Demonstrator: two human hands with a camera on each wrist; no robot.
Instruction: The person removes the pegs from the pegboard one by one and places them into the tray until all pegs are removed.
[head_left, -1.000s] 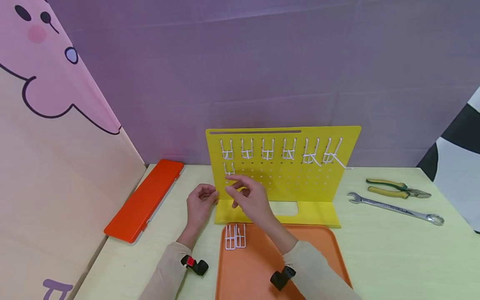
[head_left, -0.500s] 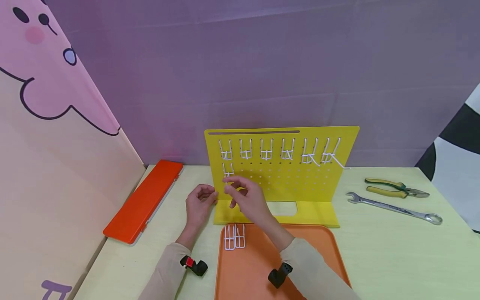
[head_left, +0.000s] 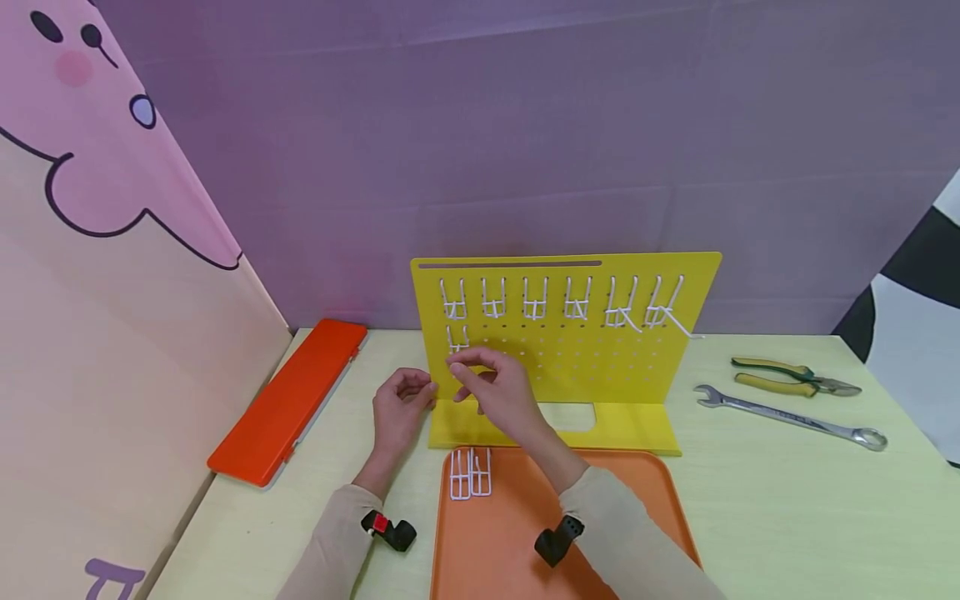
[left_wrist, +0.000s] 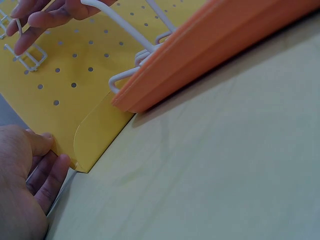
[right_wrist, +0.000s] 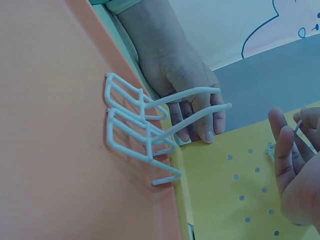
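Clock positions are read in the head view, from the centre of the yellow pegboard (head_left: 570,358). The wire hook (head_left: 458,344) in work sits at 9 o'clock, alone below a row of six hooks (head_left: 535,302) that runs under the board's top edge. The right hand (head_left: 498,392) pinches the wire hook's projecting prong between thumb and fingertips, best seen from the right wrist. The left hand (head_left: 401,408) pinches the board's edge near the foot, at 8 o'clock. Two spare hooks (head_left: 470,475) lie side by side at the 11 o'clock corner of the orange tray (head_left: 502,542), prongs raised. On the surface (head_left: 787,517), pliers (head_left: 802,377) and a wrench (head_left: 787,418) lie near 3 to 4 o'clock. Handling estimate: the wire hook looks light and stiff, hardly fragile; its smooth white finish may slip or roll under dry fingertips. The prong gives leverage; the side wires of the frame should resist twisting better. The board looks thin but rigid, best held by its edge.
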